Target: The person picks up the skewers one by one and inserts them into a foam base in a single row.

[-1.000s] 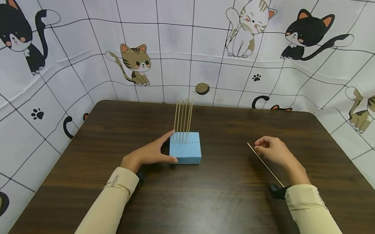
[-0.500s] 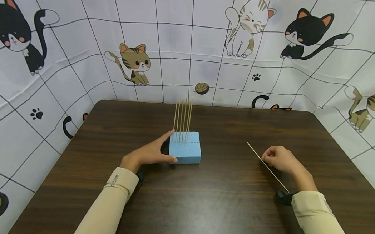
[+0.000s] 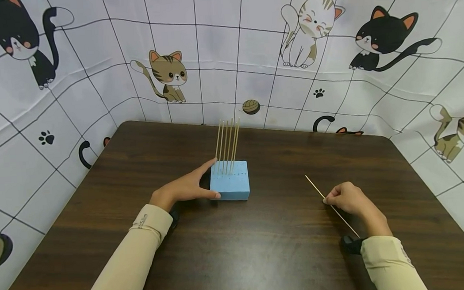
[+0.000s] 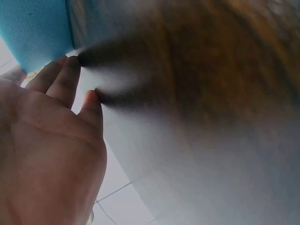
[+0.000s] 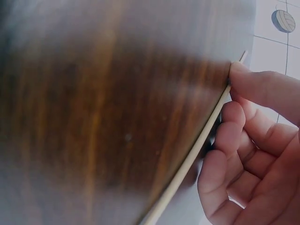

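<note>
A light blue foam block [image 3: 229, 187] with rows of small holes sits on the table. Several thin wooden skewers [image 3: 226, 147] stand upright in its far left part. My left hand [image 3: 184, 186] holds the block from the left, thumb at the near corner and index finger at the far one; the left wrist view shows fingertips right at the block [image 4: 37, 33]. Farther right, my right hand [image 3: 348, 197] pinches a single wooden skewer [image 5: 192, 154] between thumb and index finger, along its middle. That skewer lies slantwise close over the table, its far tip pointing up and left.
The dark wood-grain table [image 3: 243, 259] ends at a far edge in front of a white curtain [image 3: 218, 48] printed with cats and grid lines. Black wrist cameras [image 3: 351, 245] sit under both cuffs.
My right hand has moved back toward me and down along the loose skewer, and now its thumb and index finger pinch it. The left hand stays on the foam block.
</note>
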Demonstrator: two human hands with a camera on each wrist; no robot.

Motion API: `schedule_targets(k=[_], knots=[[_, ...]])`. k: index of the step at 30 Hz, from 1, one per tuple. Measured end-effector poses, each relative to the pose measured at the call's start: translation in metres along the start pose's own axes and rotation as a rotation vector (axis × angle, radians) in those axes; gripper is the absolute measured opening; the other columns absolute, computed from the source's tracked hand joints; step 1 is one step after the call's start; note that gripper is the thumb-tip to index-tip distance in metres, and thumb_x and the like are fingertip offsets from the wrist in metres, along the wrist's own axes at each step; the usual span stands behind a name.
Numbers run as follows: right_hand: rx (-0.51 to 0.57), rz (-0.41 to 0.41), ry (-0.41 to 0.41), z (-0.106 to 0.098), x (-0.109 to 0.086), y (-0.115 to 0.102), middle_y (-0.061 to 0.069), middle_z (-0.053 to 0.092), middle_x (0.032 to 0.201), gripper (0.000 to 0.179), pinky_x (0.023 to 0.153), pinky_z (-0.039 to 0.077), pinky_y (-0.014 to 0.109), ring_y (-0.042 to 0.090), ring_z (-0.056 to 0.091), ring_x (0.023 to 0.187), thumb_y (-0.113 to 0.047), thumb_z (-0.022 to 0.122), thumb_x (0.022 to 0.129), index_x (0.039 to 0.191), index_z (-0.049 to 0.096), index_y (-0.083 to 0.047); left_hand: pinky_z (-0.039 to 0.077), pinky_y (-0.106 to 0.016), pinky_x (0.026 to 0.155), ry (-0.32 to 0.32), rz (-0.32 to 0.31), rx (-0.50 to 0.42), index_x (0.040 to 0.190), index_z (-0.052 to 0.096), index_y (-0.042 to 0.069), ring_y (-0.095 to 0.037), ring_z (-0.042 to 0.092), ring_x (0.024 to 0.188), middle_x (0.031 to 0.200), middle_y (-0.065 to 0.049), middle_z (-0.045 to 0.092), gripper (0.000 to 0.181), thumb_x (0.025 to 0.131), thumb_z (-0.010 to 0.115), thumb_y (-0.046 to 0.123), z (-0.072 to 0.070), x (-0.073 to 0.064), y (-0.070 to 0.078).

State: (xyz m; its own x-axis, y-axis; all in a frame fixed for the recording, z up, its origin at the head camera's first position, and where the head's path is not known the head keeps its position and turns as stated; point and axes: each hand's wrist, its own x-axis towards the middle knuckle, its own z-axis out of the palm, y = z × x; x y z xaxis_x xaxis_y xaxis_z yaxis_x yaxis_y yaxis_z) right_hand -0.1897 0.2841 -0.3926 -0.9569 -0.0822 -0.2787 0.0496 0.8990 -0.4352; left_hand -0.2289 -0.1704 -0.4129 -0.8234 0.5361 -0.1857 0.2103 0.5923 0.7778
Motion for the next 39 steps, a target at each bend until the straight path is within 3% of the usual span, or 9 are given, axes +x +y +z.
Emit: schedule_targets(k=[11,19,24,39], knots=[[0.014,-0.049,0.011,0.001,-0.002,-0.001,0.001,0.058,0.073,0.020,0.062,0.042,0.032,0.018,0.050,0.067,-0.020,0.065,0.093,0.081,0.066,-0.004,0.018,-0.062,0.117,0.002,-0.004,0.009,0.161,0.002,0.026,-0.033,0.009,0.152,0.167,-0.005,0.001,0.110,0.083,0.076,0.048,0.001,0.001,-0.001],[0.114,-0.167,0.097,-0.007,-0.002,-0.014,0.006,0.066,0.087,0.017,0.068,0.046,0.033,0.017,0.057,0.076,-0.013,0.066,0.093,0.102,0.063,0.000,0.018,-0.060,0.118,0.007,-0.011,0.007,0.161,0.002,0.027,-0.031,0.009,0.153,0.167,-0.004,0.002,0.110,0.083,0.077,0.047,0.000,0.000,0.000],[0.131,-0.219,0.162,-0.012,0.000,-0.030,0.011,0.070,0.092,0.022,0.073,0.049,0.034,0.016,0.061,0.080,-0.014,0.065,0.095,0.109,0.066,0.002,0.017,-0.060,0.118,0.008,-0.010,0.005,0.161,0.003,0.027,-0.030,0.009,0.152,0.167,-0.003,0.003,0.111,0.082,0.078,0.048,0.001,0.001,-0.002],[0.216,-0.368,0.308,-0.009,0.012,-0.095,0.013,0.069,0.098,0.016,0.073,0.049,0.034,0.023,0.064,0.085,-0.013,0.064,0.097,0.109,0.063,-0.002,0.018,-0.061,0.118,0.010,-0.005,0.002,0.161,0.002,0.026,-0.032,0.010,0.152,0.167,-0.005,0.003,0.110,0.083,0.077,0.047,0.001,0.001,-0.002]])
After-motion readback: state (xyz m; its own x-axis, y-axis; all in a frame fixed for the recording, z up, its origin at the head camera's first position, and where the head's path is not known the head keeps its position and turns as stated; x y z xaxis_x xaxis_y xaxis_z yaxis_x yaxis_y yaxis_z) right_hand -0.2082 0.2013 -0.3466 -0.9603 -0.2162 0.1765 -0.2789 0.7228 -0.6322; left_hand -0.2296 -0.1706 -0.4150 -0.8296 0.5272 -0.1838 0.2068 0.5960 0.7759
